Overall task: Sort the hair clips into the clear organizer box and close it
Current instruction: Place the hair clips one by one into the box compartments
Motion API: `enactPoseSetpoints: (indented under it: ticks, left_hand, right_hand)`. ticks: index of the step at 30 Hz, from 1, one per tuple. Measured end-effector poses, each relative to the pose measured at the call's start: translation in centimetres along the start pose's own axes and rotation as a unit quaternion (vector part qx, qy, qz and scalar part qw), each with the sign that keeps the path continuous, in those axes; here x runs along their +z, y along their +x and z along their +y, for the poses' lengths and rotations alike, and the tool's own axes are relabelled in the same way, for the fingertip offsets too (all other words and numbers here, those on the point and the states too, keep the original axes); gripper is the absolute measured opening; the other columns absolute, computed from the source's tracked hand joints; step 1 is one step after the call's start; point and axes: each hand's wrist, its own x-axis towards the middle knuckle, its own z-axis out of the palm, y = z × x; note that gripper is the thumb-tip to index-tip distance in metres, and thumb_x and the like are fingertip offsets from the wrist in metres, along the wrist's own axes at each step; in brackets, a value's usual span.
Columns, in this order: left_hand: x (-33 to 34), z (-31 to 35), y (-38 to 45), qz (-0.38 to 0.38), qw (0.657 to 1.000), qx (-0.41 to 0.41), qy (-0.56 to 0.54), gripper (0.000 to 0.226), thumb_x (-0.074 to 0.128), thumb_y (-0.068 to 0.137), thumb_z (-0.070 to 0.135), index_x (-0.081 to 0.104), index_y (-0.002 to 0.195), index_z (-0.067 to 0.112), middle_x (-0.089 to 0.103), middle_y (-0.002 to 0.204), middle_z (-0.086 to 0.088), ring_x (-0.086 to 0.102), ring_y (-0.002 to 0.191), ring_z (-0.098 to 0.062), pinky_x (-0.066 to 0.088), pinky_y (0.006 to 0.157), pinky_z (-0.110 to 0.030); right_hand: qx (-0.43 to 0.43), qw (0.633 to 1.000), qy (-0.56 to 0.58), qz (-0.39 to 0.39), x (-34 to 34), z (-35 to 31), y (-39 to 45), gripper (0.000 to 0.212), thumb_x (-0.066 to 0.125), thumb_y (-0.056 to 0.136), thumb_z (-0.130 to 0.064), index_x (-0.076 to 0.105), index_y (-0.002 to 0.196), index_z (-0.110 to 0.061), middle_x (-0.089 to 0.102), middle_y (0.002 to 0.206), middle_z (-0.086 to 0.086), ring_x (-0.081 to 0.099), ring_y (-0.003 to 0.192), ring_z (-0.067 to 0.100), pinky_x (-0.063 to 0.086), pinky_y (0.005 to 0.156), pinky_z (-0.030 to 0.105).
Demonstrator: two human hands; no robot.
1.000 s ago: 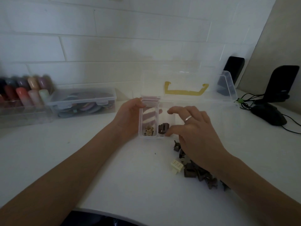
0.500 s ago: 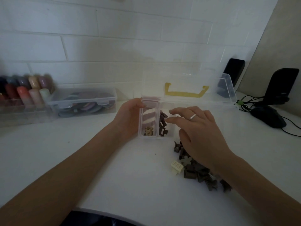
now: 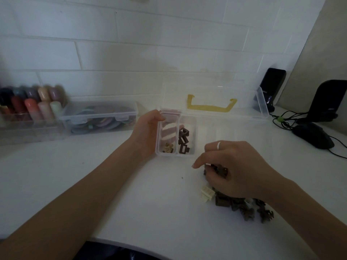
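On the white table [image 3: 131, 212] I hold the clear organizer box [image 3: 195, 139], lid up, with my left hand [image 3: 148, 132] wrapped around its left end. Right of its near edge, my right hand [image 3: 232, 169] pinches a dark clip [image 3: 220, 169] from the hair clips [image 3: 242, 205].

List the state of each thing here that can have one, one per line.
organizer box: open, lid up, few clips inside.
left hand: grips the box's left end.
right hand: curled round dark clips at the pile.
clip pile: loose on the table, unsorted.
second box: lid shut and latched.
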Motion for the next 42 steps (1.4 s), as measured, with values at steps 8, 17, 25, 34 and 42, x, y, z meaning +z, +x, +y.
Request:
enactPoseSetpoints:
  ticks: [8, 17, 25, 34, 42]
  left_hand:
    - [0.1, 0.1, 0.1, 0.008, 1.000, -0.008, -0.006, 0.046, 0.046, 0.060, 0.019, 0.060, 0.102, 0.008, 0.061, 0.103, -0.008, 0.069, 0.088, -0.026, 0.044, 0.085, -0.038]
    - [0.1, 0.2, 0.0, 0.009, 1.000, -0.016, -0.013, 0.057, 0.047, 0.059, 0.019, 0.055, 0.114, 0.006, 0.054, 0.117, -0.013, 0.068, 0.089, -0.026, 0.043, 0.079, -0.036]
    - [0.1, 0.1, 0.0, 0.004, 1.000, -0.013, -0.003, 0.055, 0.047, 0.059, 0.019, 0.056, 0.112, 0.007, 0.056, 0.114, -0.014, 0.067, 0.090, -0.027, 0.043, 0.086, -0.040]
    - [0.0, 0.0, 0.2, -0.006, 1.000, -0.010, -0.001, 0.050, 0.046, 0.060, 0.018, 0.060, 0.107, 0.008, 0.059, 0.112, -0.013, 0.063, 0.099, -0.029, 0.045, 0.084, -0.039]
    - [0.1, 0.0, 0.1, -0.011, 1.000, -0.010, -0.001, 0.049, 0.047, 0.060, 0.018, 0.060, 0.106, 0.008, 0.057, 0.114, -0.014, 0.062, 0.101, -0.030, 0.043, 0.087, -0.040]
  right_hand:
    - [0.053, 0.978, 0.090, -0.180, -1.8, 0.1, 0.0, 0.035, 0.064, 0.070, -0.061, 0.067, 0.098, -0.039, 0.042, 0.047, -0.005, 0.041, 0.045, 0.010, 0.031, 0.049, 0.017]
    - [0.078, 0.985, 0.115, -0.102, 0.3, 0.4, 0.4, 0.024, 0.074, 0.071, -0.045, 0.064, 0.086, -0.029, 0.052, 0.058, -0.014, 0.045, 0.051, 0.006, 0.035, 0.050, 0.015]
    - [0.172, 0.867, 0.451, 0.121, 1.0, 0.4, 1.0, 0.024, 0.064, 0.082, -0.001, 0.064, 0.105, -0.009, 0.070, 0.077, 0.007, 0.066, 0.059, 0.015, 0.046, 0.045, 0.018]
    - [0.189, 0.808, 0.525, 0.189, 0.9, 0.9, 1.1, 0.030, 0.067, 0.075, 0.009, 0.055, 0.100, -0.002, 0.066, 0.091, 0.027, 0.069, 0.074, 0.024, 0.058, 0.068, 0.031]
    - [0.170, 0.850, 0.453, 0.208, 1.4, 1.2, 1.2, 0.030, 0.075, 0.070, -0.007, 0.065, 0.097, -0.012, 0.062, 0.079, 0.009, 0.060, 0.067, 0.017, 0.055, 0.059, 0.026]
